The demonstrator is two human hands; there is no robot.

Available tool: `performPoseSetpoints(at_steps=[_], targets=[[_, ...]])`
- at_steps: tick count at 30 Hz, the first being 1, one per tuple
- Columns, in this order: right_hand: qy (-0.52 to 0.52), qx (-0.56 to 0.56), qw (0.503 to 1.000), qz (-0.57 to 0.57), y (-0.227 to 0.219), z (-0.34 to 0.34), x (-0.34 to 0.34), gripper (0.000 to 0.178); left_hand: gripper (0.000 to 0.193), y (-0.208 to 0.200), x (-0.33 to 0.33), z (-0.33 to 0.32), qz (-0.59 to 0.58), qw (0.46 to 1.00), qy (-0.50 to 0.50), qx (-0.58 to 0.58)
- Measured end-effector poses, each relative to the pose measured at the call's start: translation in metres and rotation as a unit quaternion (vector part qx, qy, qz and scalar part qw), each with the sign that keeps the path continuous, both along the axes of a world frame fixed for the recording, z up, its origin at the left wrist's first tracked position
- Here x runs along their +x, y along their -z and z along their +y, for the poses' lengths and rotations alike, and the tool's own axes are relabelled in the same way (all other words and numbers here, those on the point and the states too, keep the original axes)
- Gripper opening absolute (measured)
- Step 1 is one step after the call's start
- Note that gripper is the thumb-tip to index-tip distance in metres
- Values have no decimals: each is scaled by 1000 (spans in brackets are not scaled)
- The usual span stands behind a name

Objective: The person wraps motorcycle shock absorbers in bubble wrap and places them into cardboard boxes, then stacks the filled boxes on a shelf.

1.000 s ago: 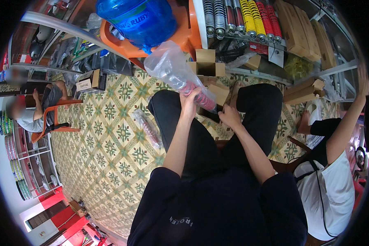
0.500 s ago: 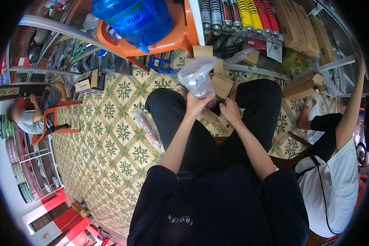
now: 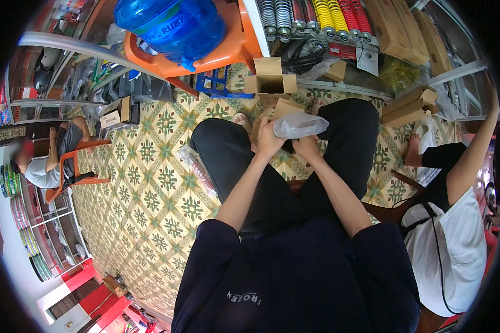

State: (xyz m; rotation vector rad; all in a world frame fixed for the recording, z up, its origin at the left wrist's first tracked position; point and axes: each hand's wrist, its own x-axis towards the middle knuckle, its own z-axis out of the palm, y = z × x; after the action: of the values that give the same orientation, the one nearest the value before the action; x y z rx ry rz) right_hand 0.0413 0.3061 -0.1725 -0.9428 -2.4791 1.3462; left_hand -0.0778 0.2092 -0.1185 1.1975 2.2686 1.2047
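A clear plastic bag (image 3: 300,126) lies sideways across my hands, above my knees; what it holds cannot be made out. My left hand (image 3: 269,140) grips its left end with the fingers closed. Below its right part, my right hand (image 3: 306,147) has its fingers curled against the plastic. Just beyond the bag is a cardboard box (image 3: 286,106) with raised flaps, partly hidden by it. Farther off stands a second cardboard box (image 3: 271,84), open at the top.
An orange chair (image 3: 228,41) carries a blue water jug (image 3: 175,30) ahead left. Colourful shock absorbers (image 3: 323,16) line a glass shelf. A wrapped part (image 3: 197,169) lies on the tiled floor by my left leg. A person (image 3: 447,244) sits close on my right; another (image 3: 44,161) sits far left.
The bag has tipped from upright in my left hand to lying sideways, toward the right. My right hand has come up against it. The far box now shows its open top.
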Motion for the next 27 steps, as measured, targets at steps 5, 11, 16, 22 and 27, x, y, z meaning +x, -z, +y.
performPoseSetpoints(at_steps=[5,11,16,22,27], targets=[[64,-8,998,4,38,-6,5,38,41,4,10,8,-56,997,-47,34],[48,-68,997,4,40,-13,-2,32,40,58,5,-12,-68,997,-34,-8],[-33,66,996,47,65,-11,2,25,35,68,17,-16,9,995,-7,-96],[-31,-18,999,-40,70,-7,7,26,30,67,20,-12,3,972,52,-227],[-10,-25,998,-63,42,-12,1,27,50,91,21,-14,-42,968,43,-242]])
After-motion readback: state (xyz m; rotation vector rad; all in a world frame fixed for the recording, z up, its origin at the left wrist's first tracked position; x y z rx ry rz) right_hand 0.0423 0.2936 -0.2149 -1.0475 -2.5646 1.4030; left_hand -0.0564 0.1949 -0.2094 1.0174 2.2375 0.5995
